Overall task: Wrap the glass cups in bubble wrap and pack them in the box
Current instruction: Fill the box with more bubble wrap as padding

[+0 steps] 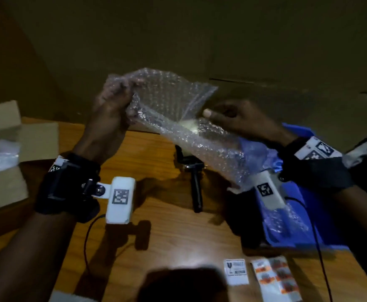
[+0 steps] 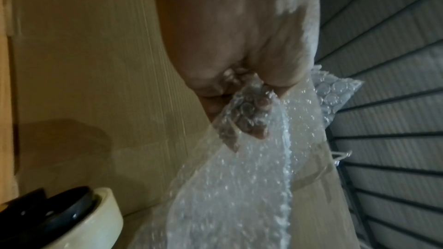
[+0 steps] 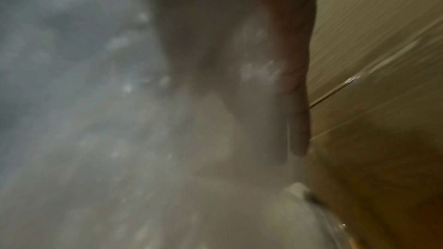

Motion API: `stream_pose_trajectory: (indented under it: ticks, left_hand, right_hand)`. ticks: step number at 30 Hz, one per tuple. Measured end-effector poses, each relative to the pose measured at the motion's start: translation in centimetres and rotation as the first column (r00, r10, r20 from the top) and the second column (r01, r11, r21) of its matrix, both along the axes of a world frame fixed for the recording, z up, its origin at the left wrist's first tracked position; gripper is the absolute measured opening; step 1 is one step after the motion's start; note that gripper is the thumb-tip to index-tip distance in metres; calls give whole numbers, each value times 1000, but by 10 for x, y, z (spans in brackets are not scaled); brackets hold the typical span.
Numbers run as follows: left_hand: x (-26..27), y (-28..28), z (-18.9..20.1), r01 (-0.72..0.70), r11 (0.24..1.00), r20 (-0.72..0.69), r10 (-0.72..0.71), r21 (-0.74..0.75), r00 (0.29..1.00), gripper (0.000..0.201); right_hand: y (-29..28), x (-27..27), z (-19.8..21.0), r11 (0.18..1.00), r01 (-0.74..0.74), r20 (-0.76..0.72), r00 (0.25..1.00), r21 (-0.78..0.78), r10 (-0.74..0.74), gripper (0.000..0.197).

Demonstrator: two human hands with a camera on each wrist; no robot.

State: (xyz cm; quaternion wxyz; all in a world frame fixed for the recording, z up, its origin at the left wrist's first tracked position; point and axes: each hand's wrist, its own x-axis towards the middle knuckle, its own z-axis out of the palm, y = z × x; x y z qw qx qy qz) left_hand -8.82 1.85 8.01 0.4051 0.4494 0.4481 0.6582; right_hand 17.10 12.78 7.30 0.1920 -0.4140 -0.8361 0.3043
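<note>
A clear bubble wrap sheet [image 1: 178, 110] is held up over the wooden table [image 1: 163, 225]. My left hand [image 1: 115, 99] grips its bunched upper left corner [image 2: 246, 113], fingers curled round it. My right hand [image 1: 232, 116] lies on the sheet's right side with the thumb pointing left. In the right wrist view its fingers [image 3: 297, 120] look straight and hazy behind the bubble wrap [image 3: 120, 139]. The sheet's lower end trails into the blue bin [image 1: 321, 214]. The open cardboard box [image 1: 6, 153] stands at the far left. No glass cup shows plainly.
A black tape dispenser [image 1: 194, 177] lies on the table under the sheet, and its pale tape roll [image 2: 105, 215] shows in the left wrist view. Label stickers [image 1: 235, 271] and a sticker sheet [image 1: 275, 277] lie near the front edge. A wall is close behind.
</note>
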Motion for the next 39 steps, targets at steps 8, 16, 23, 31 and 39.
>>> stream_pose_trajectory:
  ticks: [8, 16, 23, 31, 39]
  left_hand:
    - [-104, -66, 11, -165, 985, 234, 148, 55, 961, 35]
    - [-244, -150, -6, -348, 897, 80, 381, -272, 921, 46]
    - [-298, -233, -16, -247, 897, 280, 359, -366, 890, 39]
    - [-309, -264, -38, -396, 910, -21, 397, -118, 918, 126]
    - [-335, -265, -12, -576, 817, -100, 571, -20, 815, 60]
  right_hand:
    - [-61, -116, 13, 920, -173, -285, 956, -351, 71, 23]
    - [-128, -262, 19, 855, -248, -569, 820, -455, -66, 21]
    - [-164, -344, 20, 806, -334, -695, 708, -488, -127, 16]
    - [-182, -388, 23, 862, -320, -755, 648, -393, -104, 69]
    - [-165, -394, 39, 908, -361, -640, 753, -211, 151, 36]
